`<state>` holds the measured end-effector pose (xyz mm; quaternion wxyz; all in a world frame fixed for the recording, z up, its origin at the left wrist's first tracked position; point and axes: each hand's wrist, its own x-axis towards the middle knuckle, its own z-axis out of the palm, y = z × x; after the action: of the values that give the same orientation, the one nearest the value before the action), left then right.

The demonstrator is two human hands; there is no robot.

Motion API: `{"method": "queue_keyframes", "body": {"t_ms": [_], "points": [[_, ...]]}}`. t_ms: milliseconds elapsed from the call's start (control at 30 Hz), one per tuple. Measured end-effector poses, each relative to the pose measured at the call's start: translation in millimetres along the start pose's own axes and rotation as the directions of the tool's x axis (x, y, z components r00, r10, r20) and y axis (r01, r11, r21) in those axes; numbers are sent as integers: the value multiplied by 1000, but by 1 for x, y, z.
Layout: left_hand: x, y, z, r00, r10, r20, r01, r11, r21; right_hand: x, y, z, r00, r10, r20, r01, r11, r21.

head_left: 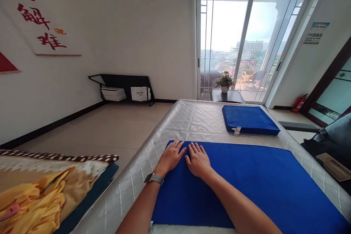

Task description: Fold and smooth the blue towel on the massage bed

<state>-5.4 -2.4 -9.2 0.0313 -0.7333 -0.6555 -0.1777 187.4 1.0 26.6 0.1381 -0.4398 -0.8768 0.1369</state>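
A blue cloth [252, 179] lies spread flat over a silvery quilted mattress [189, 117]. My left hand [170, 158], with a watch [154, 178] on its wrist, rests palm down near the cloth's far left corner, its fingers stretched out. Just to its right, my right hand [199, 161] presses flat on the same cloth near the far edge, fingers slightly spread. Beyond them on the mattress sits a neat stack of folded blue cloths [249, 119] with a white tag at its near edge.
Left of the mattress is another bed with patterned bedding [82, 186] and crumpled yellow fabric [35, 201]. A potted plant [225, 82] stands on a chair [227, 96] by the sliding glass door. A black rack [123, 84] is by the wall; dark bags [337, 142] lie at right.
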Motion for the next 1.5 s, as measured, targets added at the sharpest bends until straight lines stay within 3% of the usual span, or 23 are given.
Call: {"method": "queue_keyframes", "body": {"t_ms": [167,600,1033,1500], "points": [[1,0,-3,1000,-1,3,1,1000,-2,1,5,-3,998,70,0,-70,997,20],[0,4,-8,1000,-16,9,16,1000,-8,0,8,-2,998,70,9,-70,998,8],[-2,8,-12,1000,-3,-18,2,1000,-29,-3,15,-8,980,199,8,-199,979,-54],[-2,8,-11,999,-21,-25,19,998,-56,-44,77,-36,930,368,-12,-362,910,-202]]}}
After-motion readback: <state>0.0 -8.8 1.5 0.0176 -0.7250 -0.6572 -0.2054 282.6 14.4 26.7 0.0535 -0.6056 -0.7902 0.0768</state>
